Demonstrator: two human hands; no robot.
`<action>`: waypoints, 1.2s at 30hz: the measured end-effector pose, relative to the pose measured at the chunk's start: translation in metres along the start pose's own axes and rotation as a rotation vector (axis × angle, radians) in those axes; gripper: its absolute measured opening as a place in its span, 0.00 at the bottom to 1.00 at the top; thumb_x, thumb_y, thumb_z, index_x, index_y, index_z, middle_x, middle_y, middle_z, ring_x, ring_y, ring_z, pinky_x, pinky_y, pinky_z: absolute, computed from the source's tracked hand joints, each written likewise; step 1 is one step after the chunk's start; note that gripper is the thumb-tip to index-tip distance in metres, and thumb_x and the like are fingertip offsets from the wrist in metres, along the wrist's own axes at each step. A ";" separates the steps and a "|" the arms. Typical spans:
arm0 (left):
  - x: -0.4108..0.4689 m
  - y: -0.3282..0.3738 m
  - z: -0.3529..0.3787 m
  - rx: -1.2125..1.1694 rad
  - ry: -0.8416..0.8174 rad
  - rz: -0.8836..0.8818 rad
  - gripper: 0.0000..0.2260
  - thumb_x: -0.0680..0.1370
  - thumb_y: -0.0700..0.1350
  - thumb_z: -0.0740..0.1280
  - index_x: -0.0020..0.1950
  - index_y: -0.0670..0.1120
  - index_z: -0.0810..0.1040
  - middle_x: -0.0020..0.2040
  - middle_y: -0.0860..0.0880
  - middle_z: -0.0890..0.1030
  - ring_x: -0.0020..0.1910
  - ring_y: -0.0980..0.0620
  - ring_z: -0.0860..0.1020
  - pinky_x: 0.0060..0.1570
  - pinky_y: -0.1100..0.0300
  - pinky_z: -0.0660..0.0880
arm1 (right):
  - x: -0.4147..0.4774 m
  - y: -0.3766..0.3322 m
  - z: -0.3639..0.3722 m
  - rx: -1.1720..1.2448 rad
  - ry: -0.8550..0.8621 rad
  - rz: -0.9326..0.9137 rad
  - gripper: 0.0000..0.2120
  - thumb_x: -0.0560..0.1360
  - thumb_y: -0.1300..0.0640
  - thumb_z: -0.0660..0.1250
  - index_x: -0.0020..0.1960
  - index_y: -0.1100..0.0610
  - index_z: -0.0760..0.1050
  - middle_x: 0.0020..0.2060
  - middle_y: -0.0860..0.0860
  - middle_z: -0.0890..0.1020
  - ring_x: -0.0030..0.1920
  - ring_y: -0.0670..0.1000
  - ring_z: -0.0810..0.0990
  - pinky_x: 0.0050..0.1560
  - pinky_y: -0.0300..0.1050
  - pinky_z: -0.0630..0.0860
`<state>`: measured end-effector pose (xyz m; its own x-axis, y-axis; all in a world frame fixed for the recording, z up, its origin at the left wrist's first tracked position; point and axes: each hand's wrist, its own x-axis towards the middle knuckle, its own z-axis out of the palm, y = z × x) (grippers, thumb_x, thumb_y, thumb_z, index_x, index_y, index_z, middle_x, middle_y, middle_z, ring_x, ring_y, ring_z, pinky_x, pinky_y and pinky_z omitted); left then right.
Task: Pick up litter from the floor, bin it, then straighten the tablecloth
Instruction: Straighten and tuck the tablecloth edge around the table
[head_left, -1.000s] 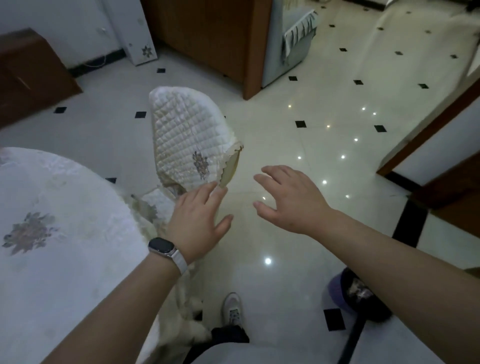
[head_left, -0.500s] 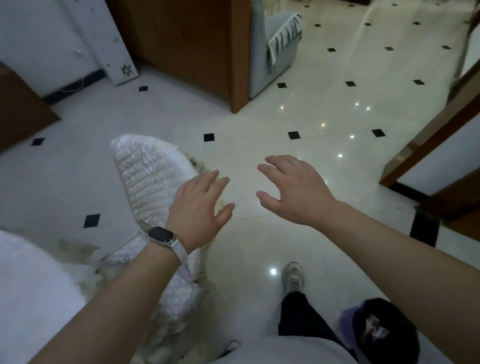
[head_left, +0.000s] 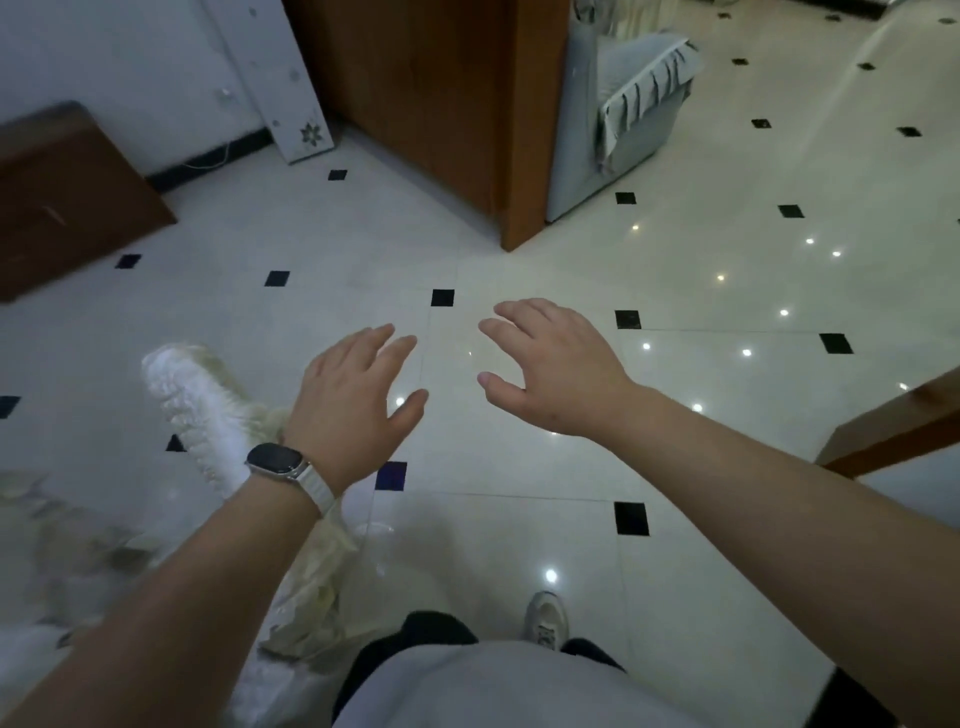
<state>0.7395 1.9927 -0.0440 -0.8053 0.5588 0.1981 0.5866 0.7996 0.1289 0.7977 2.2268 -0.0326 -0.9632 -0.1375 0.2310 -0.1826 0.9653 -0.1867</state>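
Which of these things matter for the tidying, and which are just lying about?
For the job: tablecloth, tiled floor, left hand, right hand (both empty); no litter plainly visible.
Just lying about: quilted chair cover, brown cabinet, grey armchair, wristwatch.

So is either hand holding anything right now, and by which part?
Nothing is held: the left hand and right hand are both open above the floor.

The left hand and right hand are hovering side by side, apart, over the floor. A cloth is lying at 8 o'clock, a cabinet is standing at 12, and a shoe is resting at 6.
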 end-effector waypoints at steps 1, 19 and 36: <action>0.006 -0.001 0.002 0.003 0.002 -0.019 0.24 0.76 0.55 0.67 0.70 0.49 0.70 0.70 0.45 0.72 0.68 0.44 0.70 0.64 0.43 0.67 | 0.009 0.007 0.001 0.011 -0.008 -0.012 0.26 0.74 0.42 0.62 0.67 0.55 0.73 0.65 0.55 0.75 0.65 0.57 0.72 0.62 0.53 0.69; 0.131 -0.167 0.039 0.064 -0.011 -0.394 0.24 0.76 0.57 0.64 0.70 0.50 0.70 0.70 0.46 0.72 0.69 0.44 0.69 0.67 0.45 0.66 | 0.285 0.015 0.075 0.045 -0.177 -0.365 0.26 0.75 0.41 0.63 0.67 0.55 0.73 0.66 0.54 0.74 0.66 0.57 0.70 0.65 0.52 0.68; 0.245 -0.340 0.024 0.139 0.073 -0.631 0.22 0.76 0.57 0.60 0.65 0.47 0.77 0.67 0.44 0.75 0.65 0.41 0.73 0.63 0.45 0.70 | 0.566 -0.028 0.162 0.136 -0.188 -0.761 0.23 0.76 0.43 0.61 0.65 0.55 0.75 0.66 0.54 0.75 0.67 0.59 0.71 0.65 0.53 0.67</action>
<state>0.3408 1.8633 -0.0629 -0.9807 -0.0403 0.1913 -0.0181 0.9930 0.1164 0.2261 2.0859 -0.0512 -0.5794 -0.7950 0.1793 -0.8145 0.5575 -0.1605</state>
